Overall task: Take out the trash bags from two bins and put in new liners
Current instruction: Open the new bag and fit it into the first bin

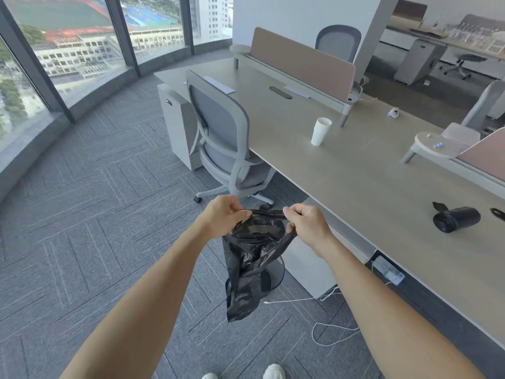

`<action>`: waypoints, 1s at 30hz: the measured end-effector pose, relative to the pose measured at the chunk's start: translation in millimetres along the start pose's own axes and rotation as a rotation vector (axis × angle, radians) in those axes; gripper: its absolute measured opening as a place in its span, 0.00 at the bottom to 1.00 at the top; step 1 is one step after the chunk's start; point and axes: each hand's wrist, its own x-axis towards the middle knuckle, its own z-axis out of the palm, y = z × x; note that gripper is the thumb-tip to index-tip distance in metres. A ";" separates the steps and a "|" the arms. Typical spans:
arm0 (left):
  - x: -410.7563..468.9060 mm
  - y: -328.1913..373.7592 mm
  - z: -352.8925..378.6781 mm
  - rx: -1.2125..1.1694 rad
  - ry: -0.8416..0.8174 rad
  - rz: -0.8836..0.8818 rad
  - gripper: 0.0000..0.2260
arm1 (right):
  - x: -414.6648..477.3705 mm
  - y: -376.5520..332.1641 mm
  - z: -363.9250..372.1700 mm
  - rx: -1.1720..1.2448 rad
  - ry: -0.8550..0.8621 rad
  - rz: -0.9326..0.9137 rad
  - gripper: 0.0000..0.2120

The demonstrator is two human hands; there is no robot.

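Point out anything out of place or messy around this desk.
A white cable trails in loose loops across the carpet beside the desk, close to the person's shoes: a likely trip hazard. Nothing looks spilled or broken.

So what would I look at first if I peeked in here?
First, the black bin liner in the middle: the left hand and the right hand pinch its top edge, and it hangs down over the carpet. Next, on the long desk to the right, a roll of black bags lies near the front and a white paper cup stands farther back.
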 end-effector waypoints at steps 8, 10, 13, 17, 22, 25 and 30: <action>-12.7 25.0 -6.8 -0.646 -0.272 -0.186 0.07 | -7.7 -21.2 13.3 0.643 -0.271 0.072 0.14; -13.3 22.3 -11.0 -0.751 -0.303 -0.176 0.17 | -7.8 -22.5 7.6 0.758 -0.345 0.115 0.20; -17.6 19.7 -15.2 -0.807 -0.405 -0.212 0.28 | -9.7 -26.0 1.2 0.680 -0.387 0.150 0.20; -21.5 19.7 -6.3 -0.379 -0.537 -0.097 0.43 | -15.8 -35.9 6.9 0.630 -0.486 0.139 0.23; -7.0 12.0 10.8 0.210 -0.416 -0.014 0.41 | -19.8 -41.4 -0.3 0.616 -0.600 0.149 0.12; 3.0 -3.4 20.5 0.489 -0.357 -0.075 0.36 | -13.9 -35.9 -6.6 0.485 -0.604 0.112 0.07; 16.3 -30.6 30.5 0.595 -0.229 -0.273 0.22 | -5.9 -23.5 -20.9 -0.112 -0.512 0.030 0.16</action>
